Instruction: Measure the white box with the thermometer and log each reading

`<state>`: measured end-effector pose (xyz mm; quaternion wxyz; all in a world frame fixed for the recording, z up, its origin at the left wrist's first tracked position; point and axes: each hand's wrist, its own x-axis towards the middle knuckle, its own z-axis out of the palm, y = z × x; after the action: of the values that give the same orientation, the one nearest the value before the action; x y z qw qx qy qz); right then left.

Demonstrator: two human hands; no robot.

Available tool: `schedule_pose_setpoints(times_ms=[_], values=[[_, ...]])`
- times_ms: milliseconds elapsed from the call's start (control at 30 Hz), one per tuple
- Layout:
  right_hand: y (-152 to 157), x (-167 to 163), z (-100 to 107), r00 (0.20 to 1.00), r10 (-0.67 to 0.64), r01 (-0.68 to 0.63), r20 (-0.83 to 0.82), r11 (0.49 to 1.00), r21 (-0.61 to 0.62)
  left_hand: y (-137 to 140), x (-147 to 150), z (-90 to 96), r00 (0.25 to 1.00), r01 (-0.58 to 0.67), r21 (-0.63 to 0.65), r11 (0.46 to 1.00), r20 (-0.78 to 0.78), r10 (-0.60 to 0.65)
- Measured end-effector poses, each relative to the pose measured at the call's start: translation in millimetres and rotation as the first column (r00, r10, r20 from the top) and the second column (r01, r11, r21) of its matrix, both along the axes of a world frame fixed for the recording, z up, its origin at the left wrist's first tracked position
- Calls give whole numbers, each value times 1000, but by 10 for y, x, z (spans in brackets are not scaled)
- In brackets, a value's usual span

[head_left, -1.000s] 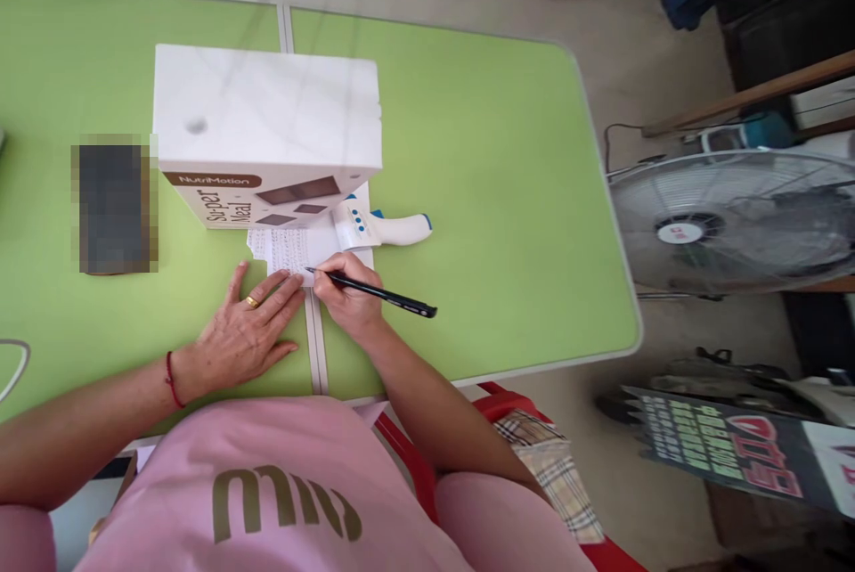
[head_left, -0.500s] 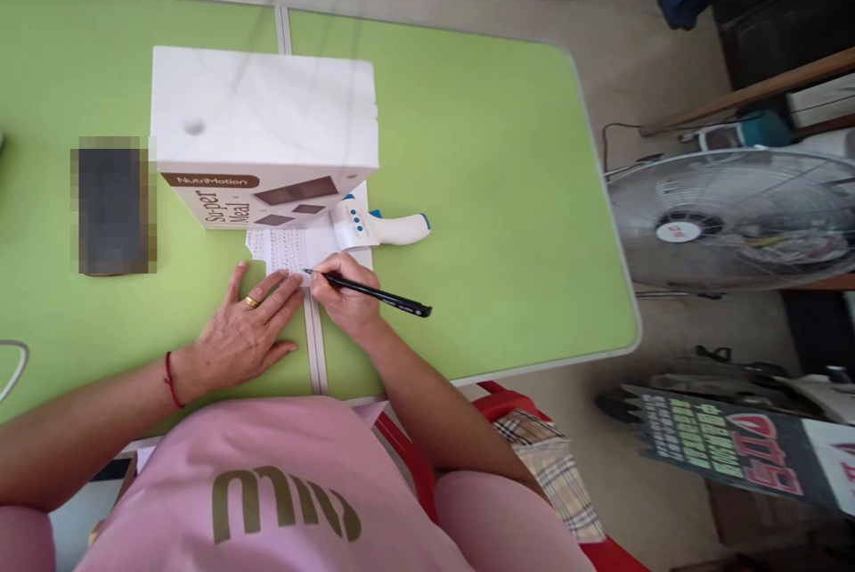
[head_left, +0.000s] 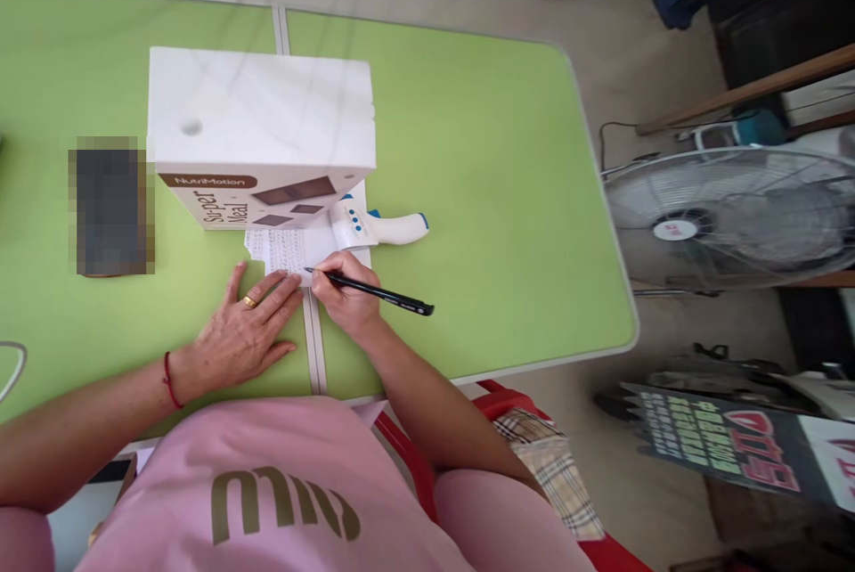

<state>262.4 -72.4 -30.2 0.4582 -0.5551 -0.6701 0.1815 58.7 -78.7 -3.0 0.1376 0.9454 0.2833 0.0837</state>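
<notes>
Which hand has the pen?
The right hand grips the black pen; the left hand rests palm-down, holding none, some fingertips on the paper.

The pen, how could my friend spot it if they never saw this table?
On the green table, find the big white box. On its side nearest the person, the right hand holds the pen over the paper. It's long, thin and black, unlike the white gadget with blue buttons nearby.

Tiny, illegible handwriting (head_left: 286, 248) on paper (head_left: 320, 241)
</notes>
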Motion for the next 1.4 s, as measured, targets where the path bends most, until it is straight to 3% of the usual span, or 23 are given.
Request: schedule_pose_setpoints(times_ms=[733,933,1400], values=[[-24,0,-17,999,-7,9,34,998,-55,3,9,15,1000,1,-8,1000,-11,-1],[-16,-2,-15,998,-44,45,-47,999,18,8,2,18,1000,-7,-7,1000,10,7],[-17,4,-11,996,-59,62,60,997,-38,9,7,19,1000,-5,-11,1000,7,5]])
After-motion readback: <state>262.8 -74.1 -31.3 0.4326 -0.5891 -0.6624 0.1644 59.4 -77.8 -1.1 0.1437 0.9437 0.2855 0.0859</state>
